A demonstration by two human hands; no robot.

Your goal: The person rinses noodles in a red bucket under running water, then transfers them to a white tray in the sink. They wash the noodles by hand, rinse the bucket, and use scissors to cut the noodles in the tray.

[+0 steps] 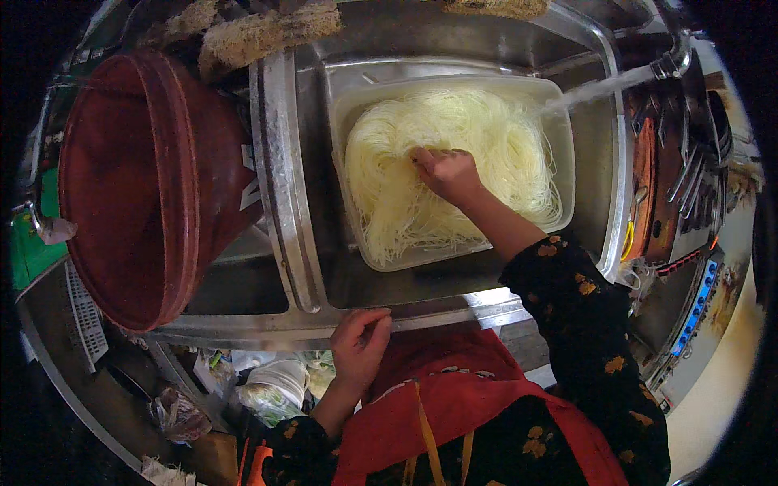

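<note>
Pale thin noodles (498, 140) fill a translucent plastic tub (565, 152) that sits in a stainless steel sink basin (401, 291). My right hand (448, 173) is over the middle of the noodles, its fingers closed on some strands. Water (602, 88) streams from a metal faucet (671, 65) at the upper right into the tub's far right corner. My left hand (361, 340) is at the sink's near edge, fingers curled with thumb and fingertips close together; nothing shows in it.
A large dark red plastic bucket (130, 188) lies tilted over the left basin. Loofah-like rolls (267, 39) lie along the far edge. Knives and utensils (687, 176) stand at the right, above a blue power strip (696, 307). Bagged vegetables (273, 392) are below the sink.
</note>
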